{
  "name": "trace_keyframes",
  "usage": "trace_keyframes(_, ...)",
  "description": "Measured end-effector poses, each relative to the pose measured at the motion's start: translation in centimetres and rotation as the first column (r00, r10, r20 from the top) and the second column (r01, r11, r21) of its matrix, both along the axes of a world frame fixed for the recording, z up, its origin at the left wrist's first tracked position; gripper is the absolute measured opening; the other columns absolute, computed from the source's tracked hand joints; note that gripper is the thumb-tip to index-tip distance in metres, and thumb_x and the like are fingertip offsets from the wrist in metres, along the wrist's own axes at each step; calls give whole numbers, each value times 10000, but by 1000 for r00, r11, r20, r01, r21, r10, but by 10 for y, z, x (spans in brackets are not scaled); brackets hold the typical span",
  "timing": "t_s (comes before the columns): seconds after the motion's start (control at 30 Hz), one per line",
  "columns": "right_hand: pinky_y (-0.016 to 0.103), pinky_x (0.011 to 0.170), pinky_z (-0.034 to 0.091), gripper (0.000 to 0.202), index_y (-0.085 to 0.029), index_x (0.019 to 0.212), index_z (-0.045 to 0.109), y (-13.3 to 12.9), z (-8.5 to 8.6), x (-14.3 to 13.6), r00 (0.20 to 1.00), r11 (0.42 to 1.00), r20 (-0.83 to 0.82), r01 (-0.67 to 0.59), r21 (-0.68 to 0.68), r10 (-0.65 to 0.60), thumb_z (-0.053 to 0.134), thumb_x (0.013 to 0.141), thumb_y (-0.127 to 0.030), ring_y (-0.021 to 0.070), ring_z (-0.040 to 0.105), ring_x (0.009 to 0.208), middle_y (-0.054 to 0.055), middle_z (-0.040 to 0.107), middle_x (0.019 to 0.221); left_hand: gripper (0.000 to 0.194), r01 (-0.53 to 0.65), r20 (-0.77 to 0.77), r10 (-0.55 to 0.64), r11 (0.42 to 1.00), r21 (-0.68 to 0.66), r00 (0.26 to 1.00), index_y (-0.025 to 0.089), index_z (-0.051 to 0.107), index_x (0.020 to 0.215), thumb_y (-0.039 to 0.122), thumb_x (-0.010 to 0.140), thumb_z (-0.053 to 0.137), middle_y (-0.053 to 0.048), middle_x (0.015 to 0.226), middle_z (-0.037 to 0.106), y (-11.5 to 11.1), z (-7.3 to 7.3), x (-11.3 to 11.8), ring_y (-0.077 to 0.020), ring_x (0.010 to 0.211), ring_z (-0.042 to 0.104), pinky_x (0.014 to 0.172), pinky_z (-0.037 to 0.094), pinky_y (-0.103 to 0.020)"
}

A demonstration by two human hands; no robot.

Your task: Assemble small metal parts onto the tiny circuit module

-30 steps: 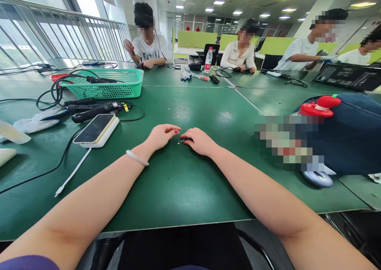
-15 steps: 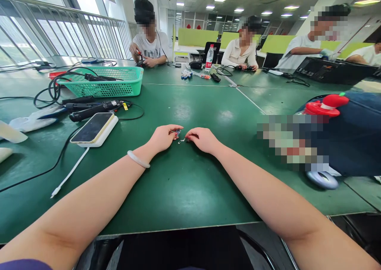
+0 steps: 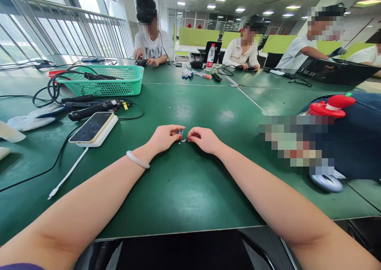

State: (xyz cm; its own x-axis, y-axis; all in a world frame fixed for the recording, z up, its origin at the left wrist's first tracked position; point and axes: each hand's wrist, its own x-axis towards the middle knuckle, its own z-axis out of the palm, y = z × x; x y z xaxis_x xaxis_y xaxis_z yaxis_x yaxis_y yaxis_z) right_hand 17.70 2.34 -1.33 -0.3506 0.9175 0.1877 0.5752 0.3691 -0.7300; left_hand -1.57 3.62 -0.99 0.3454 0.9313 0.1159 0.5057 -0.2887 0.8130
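Note:
My left hand (image 3: pixel 164 138) pinches a small dark circuit board (image 3: pixel 180 132) with pale components between thumb and fingertips, a little above the green table. My right hand (image 3: pixel 203 138) faces it with fingers curled together. A small, thin silvery-white piece (image 3: pixel 182 141) reaches from its fingertips toward the board. Its exact kind is too small to make out, and I cannot tell whether it touches the board. Only a narrow gap separates the two hands. A pale bracelet (image 3: pixel 137 159) circles my left wrist.
On the left lie a phone (image 3: pixel 93 128) on a white block, black handheld devices (image 3: pixel 95 109), cables, gloves (image 3: pixel 34 119) and a green basket (image 3: pixel 110 81). A dark bag (image 3: pixel 354 139) and a mouse (image 3: pixel 326 182) are on the right. Several people work across the table (image 3: pixel 190 198).
The circuit board in my left hand has turned so more of its face shows. Both hands stay close together. Across the table, one person's hands have lowered.

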Motion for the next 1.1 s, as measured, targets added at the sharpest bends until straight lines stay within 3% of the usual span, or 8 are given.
trace_keyframes(0.17,243,637,495,160,-163,871,656,4,-4,0,958,977,-281,-5,-213,-57,530,780,-128,81,581,592,-5,654,691,371,31,30,-31,999,-7,999,196,651,1088,239,720,635,-38,859,700,-1,3,1,-155,749,657,808,512,-315)
trace_keyframes(0.37,217,548,495,127,-143,793,639,3,-3,-8,836,927,-521,-39,-374,-175,653,736,-255,88,595,553,6,644,633,329,59,30,-61,997,50,998,195,656,1038,258,716,642,-19,779,675,-2,5,1,-141,693,629,733,511,-293)
trace_keyframes(0.63,200,455,347,230,-148,670,621,-3,3,-15,801,945,-549,63,-322,-240,704,649,-361,58,444,465,-38,551,515,322,71,8,-72,988,137,997,228,646,1054,277,736,629,17,716,645,-11,11,6,-126,660,590,692,477,-267)
trace_keyframes(0.8,220,504,394,151,-161,673,629,-4,3,-16,851,965,-482,99,-241,-207,645,682,-311,72,471,495,-27,592,578,391,76,-18,-74,984,162,997,235,620,1117,302,731,637,21,716,633,-14,12,8,-131,670,576,728,471,-284)
trace_keyframes(1.1,259,644,466,115,-194,731,648,-10,4,-17,954,978,-249,193,81,-168,554,776,-243,114,578,639,3,662,751,428,101,-4,-101,983,154,995,228,598,1154,277,729,622,19,728,613,-15,14,8,-127,683,564,743,476,-285)
